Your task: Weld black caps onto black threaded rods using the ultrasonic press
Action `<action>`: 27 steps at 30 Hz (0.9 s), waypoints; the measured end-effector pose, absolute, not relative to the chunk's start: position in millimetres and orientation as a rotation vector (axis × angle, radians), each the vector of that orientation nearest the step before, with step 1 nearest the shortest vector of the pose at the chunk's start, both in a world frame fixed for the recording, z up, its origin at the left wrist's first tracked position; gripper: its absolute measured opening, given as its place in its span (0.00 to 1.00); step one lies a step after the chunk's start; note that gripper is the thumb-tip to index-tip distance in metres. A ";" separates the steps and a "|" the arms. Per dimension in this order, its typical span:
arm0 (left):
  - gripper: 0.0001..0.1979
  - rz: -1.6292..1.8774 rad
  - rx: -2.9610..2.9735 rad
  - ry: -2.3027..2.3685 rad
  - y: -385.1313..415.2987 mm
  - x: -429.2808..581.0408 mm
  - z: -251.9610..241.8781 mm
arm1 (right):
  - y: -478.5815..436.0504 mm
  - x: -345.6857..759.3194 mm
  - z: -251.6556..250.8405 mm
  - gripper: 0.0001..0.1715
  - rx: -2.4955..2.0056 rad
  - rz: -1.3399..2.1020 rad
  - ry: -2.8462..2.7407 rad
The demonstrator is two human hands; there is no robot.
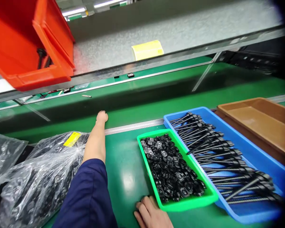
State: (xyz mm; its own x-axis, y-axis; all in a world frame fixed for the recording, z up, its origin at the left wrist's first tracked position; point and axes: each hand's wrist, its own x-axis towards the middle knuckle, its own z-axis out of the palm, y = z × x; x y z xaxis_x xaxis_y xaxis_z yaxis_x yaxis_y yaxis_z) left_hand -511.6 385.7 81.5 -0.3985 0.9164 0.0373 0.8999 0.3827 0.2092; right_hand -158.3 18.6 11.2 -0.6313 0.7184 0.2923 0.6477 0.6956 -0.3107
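Note:
My left hand point(102, 117) reaches far out over the green belt, beyond the metal strip. It looks curled closed, and whatever may be inside it is hidden. Near the bottom edge, my right hand point(153, 213) lies by the near left corner of a green tray point(153, 179), its fingers slightly bent and a little apart. Nothing shows in that hand. Many small black plastic parts point(173, 167) fill the green tray. Beside it, a blue tray point(251, 158) holds a row of black-headed threaded rods point(218, 152).
A clear plastic bag of dark parts point(45, 177) lies left of my left arm. Brown trays point(258, 114) stand at the right. Overhead, a metal shelf point(104, 47) carries an orange bin point(54, 34) and a yellow label point(147, 50). A small pin point(86, 96) lies further back.

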 end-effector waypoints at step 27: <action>0.13 0.915 1.901 1.868 -18.2 -301.9 147.7 | -116.5 34.6 68.6 0.07 -1.075 0.508 -2.254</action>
State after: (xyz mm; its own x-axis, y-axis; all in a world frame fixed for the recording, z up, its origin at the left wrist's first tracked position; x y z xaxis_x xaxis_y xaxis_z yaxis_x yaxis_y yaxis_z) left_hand -301.9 -18.2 147.7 -0.0613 0.9745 0.2161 0.7678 -0.0923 0.6340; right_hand 34.6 -116.5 68.6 -0.5040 0.7939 0.3402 0.5710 0.6018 -0.5583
